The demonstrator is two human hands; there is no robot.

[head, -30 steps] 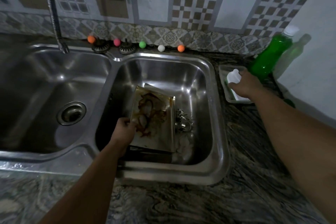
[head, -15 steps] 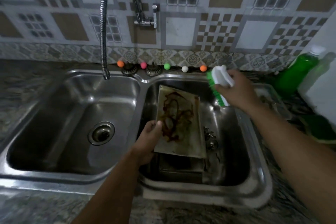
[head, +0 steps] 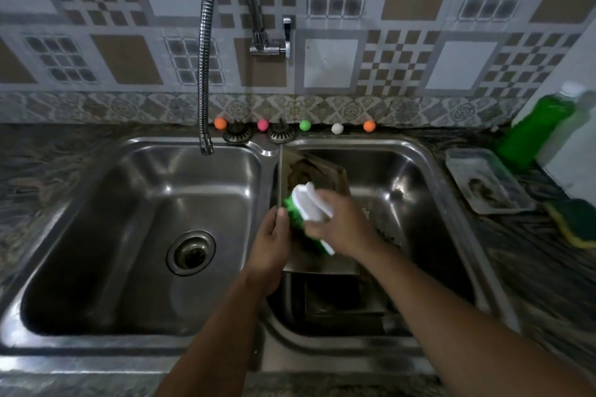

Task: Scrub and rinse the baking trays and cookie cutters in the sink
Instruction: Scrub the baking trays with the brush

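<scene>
Two smooth stainless-steel sink basins (head: 154,235) sit in a dark veined stone surface (head: 532,284); both hands work over the right one. A flat rectangular metal baking tray (head: 317,171), smeared with brown baked-on residue, stands tilted between the hands. The left hand (head: 269,246) pinches the tray's left edge. The right hand (head: 342,224) grips a white-backed scrubbing brush with green bristles (head: 306,213), bristles against the tray. Right of the right hand lie a shallow clear tray (head: 483,184), a green bottle (head: 532,129) and a green-and-yellow sponge (head: 574,222).
</scene>
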